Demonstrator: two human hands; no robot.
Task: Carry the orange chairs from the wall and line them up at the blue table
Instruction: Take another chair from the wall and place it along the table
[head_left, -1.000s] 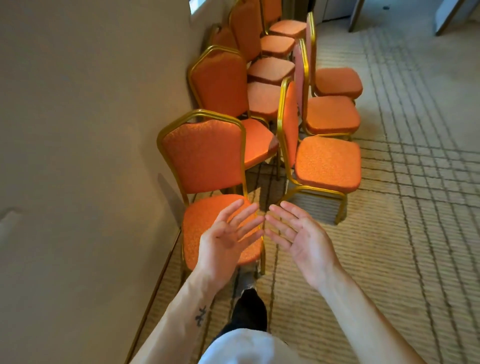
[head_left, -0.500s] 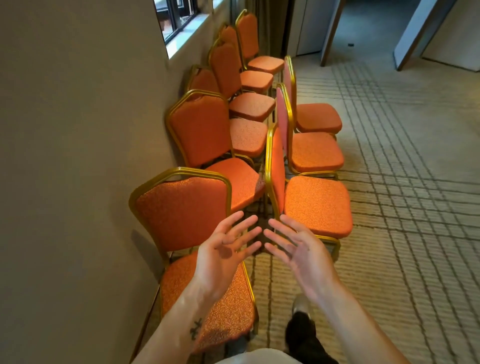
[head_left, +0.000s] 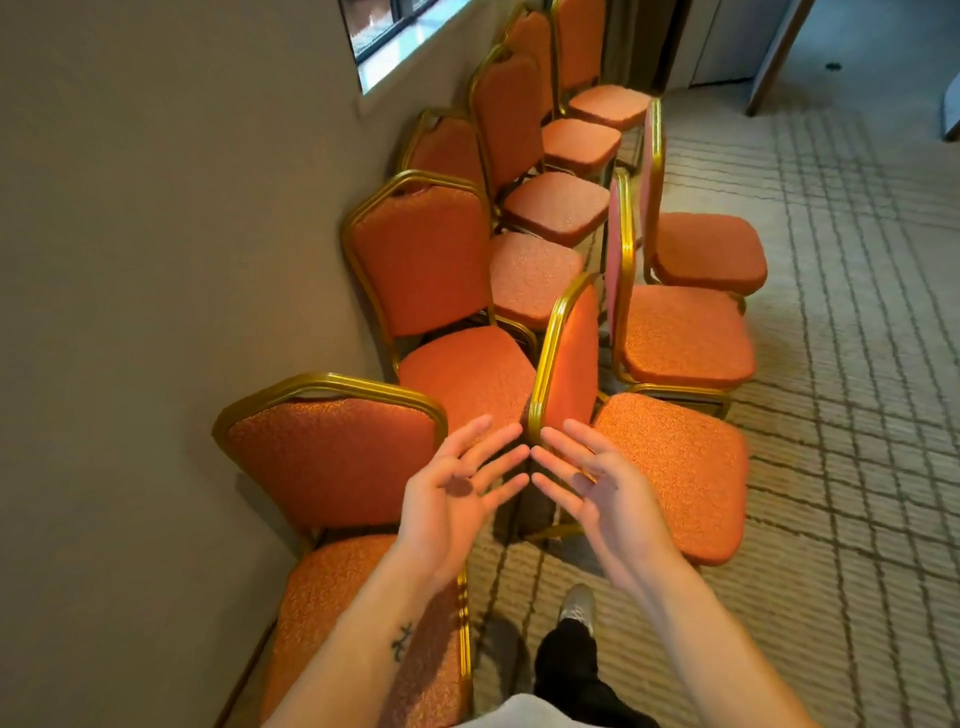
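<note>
Left hand (head_left: 457, 499): wide, palm up, fingers spread, holds nothing.
Right hand (head_left: 608, 499): the same; I judge both are ready to take a backrest.
Nearest chair (head_left: 571, 364): its gold frame edge is at the fingertips; contact I cannot tell.
Orange chairs (head_left: 426, 270): packed in two rows at the carpet's (head_left: 857, 467) left edge, along the wall (head_left: 156, 260).
Blue table: not in view.
</note>
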